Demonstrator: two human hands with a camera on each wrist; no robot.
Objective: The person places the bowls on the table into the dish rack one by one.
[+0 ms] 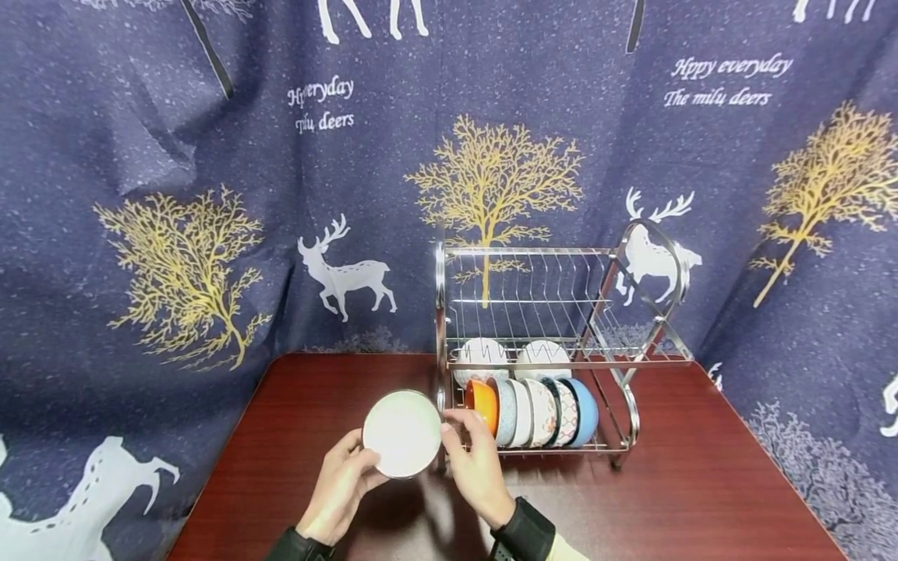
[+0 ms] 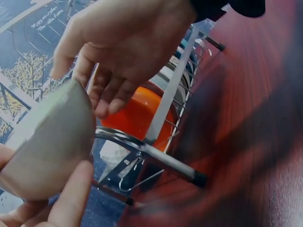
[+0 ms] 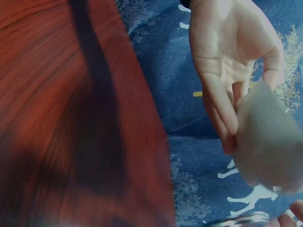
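A round pale bowl [image 1: 403, 434] with a thin dark rim is held up over the table, its mouth tipped towards the head camera. My left hand [image 1: 341, 477] grips it at the lower left, thumb over the rim and fingers behind. In the right wrist view those left fingers [image 3: 218, 101] lie along the bowl's outside [image 3: 271, 142]. At the opposite edge is my right hand [image 1: 477, 460], its thumb and forefinger right at the rim. The left wrist view shows the right fingers [image 2: 111, 97] loosely bent and spread beside the bowl [image 2: 57, 142].
A two-tier metal dish rack [image 1: 631, 389] stands right of the bowl. Its lower tier bears a row of upright bowls, from an orange bowl [image 1: 482, 405] to a blue bowl [image 1: 586, 413]. Two white bowls [image 1: 544, 360] sit behind them. A patterned curtain [image 1: 365, 179] hangs behind the red-brown table [image 1: 701, 475].
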